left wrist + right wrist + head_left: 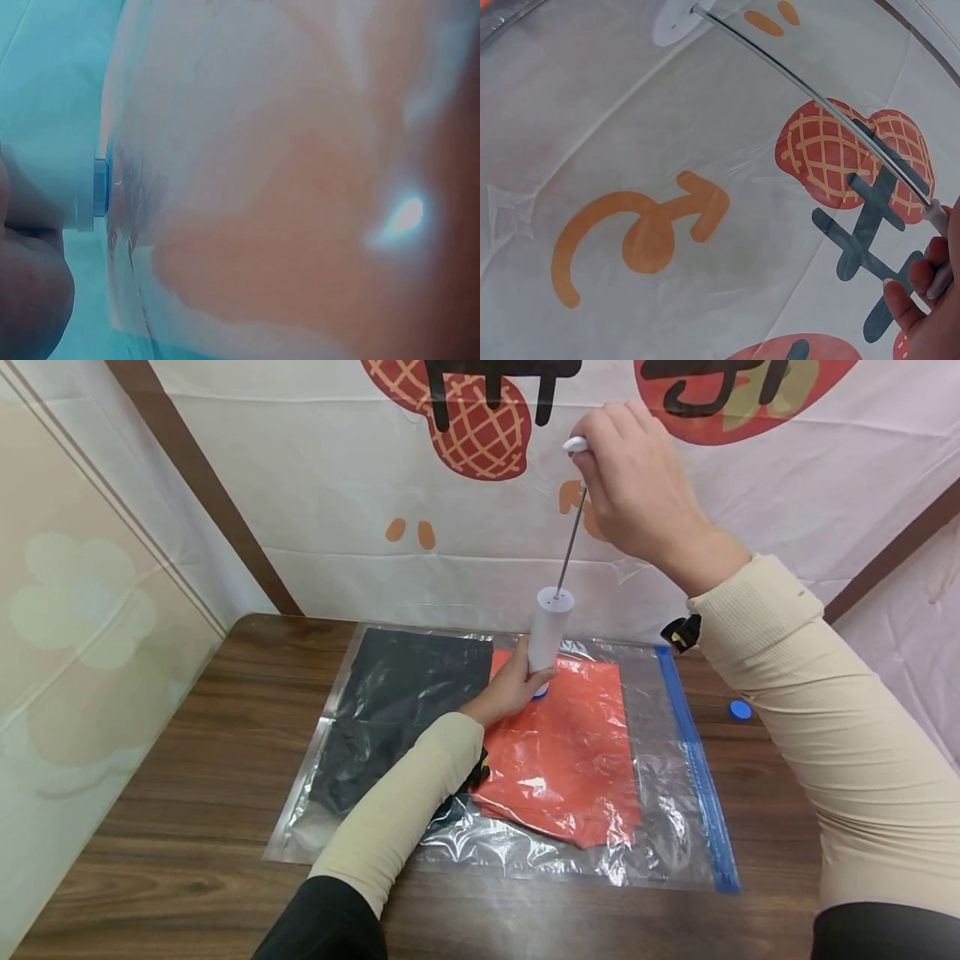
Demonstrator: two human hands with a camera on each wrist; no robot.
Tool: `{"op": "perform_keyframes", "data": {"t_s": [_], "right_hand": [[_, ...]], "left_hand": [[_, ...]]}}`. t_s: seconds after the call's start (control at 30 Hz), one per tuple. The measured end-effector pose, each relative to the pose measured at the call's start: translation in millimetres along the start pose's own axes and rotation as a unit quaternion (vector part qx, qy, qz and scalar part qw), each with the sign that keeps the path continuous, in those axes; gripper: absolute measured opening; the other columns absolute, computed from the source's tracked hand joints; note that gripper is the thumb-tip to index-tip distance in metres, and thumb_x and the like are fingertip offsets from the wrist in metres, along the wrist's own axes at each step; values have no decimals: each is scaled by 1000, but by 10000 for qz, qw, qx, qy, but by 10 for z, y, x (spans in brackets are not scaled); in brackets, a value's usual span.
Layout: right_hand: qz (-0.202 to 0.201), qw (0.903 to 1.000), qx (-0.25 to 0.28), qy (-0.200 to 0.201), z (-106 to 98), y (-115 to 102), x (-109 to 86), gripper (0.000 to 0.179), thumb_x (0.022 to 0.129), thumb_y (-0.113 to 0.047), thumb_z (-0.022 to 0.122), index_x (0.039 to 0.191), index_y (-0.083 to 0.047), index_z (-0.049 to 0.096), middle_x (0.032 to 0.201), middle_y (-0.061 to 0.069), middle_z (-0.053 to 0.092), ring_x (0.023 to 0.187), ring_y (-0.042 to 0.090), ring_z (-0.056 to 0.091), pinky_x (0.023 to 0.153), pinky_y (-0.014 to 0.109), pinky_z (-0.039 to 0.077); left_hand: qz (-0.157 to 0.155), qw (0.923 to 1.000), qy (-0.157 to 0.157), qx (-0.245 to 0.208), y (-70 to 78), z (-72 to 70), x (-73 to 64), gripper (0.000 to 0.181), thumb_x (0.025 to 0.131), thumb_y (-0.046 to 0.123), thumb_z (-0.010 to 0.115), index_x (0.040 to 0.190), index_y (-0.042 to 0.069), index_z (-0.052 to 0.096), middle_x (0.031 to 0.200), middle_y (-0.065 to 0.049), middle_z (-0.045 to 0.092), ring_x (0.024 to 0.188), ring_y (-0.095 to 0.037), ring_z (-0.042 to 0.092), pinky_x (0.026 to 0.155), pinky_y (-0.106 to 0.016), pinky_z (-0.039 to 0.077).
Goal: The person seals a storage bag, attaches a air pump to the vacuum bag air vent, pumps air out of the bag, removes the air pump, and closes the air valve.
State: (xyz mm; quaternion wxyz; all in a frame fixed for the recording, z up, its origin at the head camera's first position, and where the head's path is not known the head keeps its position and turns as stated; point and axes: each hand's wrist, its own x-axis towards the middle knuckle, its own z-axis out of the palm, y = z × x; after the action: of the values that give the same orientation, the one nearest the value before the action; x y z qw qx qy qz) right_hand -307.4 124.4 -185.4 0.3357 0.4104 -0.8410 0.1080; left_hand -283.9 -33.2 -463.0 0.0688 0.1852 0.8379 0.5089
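Note:
A white hand pump stands nearly upright on a transparent vacuum storage bag. Its base meets the bag's blue valve. My left hand grips the pump's barrel low down, fingers and thumb around it. Higher up, my right hand holds the pump's white handle. Between handle and barrel a long length of metal rod is drawn out, slightly tilted. Inside the bag lie a folded orange-red cloth under the pump and a dark one to the left.
A small blue cap lies on the wooden table, right of the bag. Along the bag's right edge runs a blue zip strip. Behind the table hangs a white printed curtain, with a pale panel at left.

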Motion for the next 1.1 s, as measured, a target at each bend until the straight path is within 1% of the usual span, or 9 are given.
{"op": "perform_keyframes", "data": {"t_s": [0.13,0.2,0.27,0.37,0.6,0.67,0.8,0.97,1.1], "right_hand": [[68,10000,-26,31,14,-8,0,34,112,-19,35,114,9,54,99,23,53,95,38,46,81,44,37],[86,9999,-54,-67,16,-23,-5,30,111,-16,37,114,8,54,99,23,54,96,38,47,82,45,39],[144,9995,-34,-270,27,-42,-16,26,110,-14,40,113,7,55,98,22,55,95,38,48,82,45,41],[240,9972,12,-710,71,-71,-54,22,108,-13,43,110,6,55,96,20,56,93,38,49,81,47,42],[389,9860,-25,-1620,271,-108,-231,16,105,-12,51,105,3,55,88,16,56,84,35,52,73,49,47],[419,9811,-15,-1889,334,-121,-283,14,104,-12,54,105,2,56,89,15,57,84,34,54,71,49,50],[505,9710,35,-2337,459,-143,-379,13,102,-13,59,106,0,58,93,15,62,87,32,57,72,46,54],[539,9618,-63,-2684,580,-160,-471,15,103,-17,60,109,-3,59,101,14,67,91,33,62,78,48,56],[580,9592,-95,-2766,627,-169,-509,16,103,-18,60,111,-4,59,104,13,69,93,32,64,81,48,57]], "left_hand": [[46,10000,-9,4,-9,-2,10,65,104,26,60,151,6,19,147,-16,42,139,-31,44,115,-50,38],[39,10000,-14,3,-9,0,8,66,104,26,60,151,6,19,147,-17,42,139,-31,44,115,-51,37],[14,10000,-13,4,-9,2,5,66,104,26,60,152,7,19,147,-17,42,139,-31,44,115,-51,37],[-35,10000,-7,6,-10,-2,1,66,104,26,60,152,7,18,148,-16,42,139,-31,44,115,-51,37],[-37,10000,-25,-71,-10,-10,11,66,104,25,61,152,7,19,147,-16,43,139,-31,44,115,-51,37],[-80,9999,-30,-84,-8,-11,9,66,104,25,61,152,8,19,147,-16,43,140,-31,44,115,-51,37],[-117,9999,-39,-115,-4,-13,5,67,104,26,61,153,9,18,148,-15,42,140,-30,43,116,-50,35],[-48,9999,-39,-134,-13,-17,3,67,104,27,61,153,9,18,146,-15,43,139,-29,44,116,-48,36],[-29,9999,-33,-139,-28,-18,2,68,103,28,61,152,8,19,145,-15,44,138,-29,46,116,-48,36]]}}
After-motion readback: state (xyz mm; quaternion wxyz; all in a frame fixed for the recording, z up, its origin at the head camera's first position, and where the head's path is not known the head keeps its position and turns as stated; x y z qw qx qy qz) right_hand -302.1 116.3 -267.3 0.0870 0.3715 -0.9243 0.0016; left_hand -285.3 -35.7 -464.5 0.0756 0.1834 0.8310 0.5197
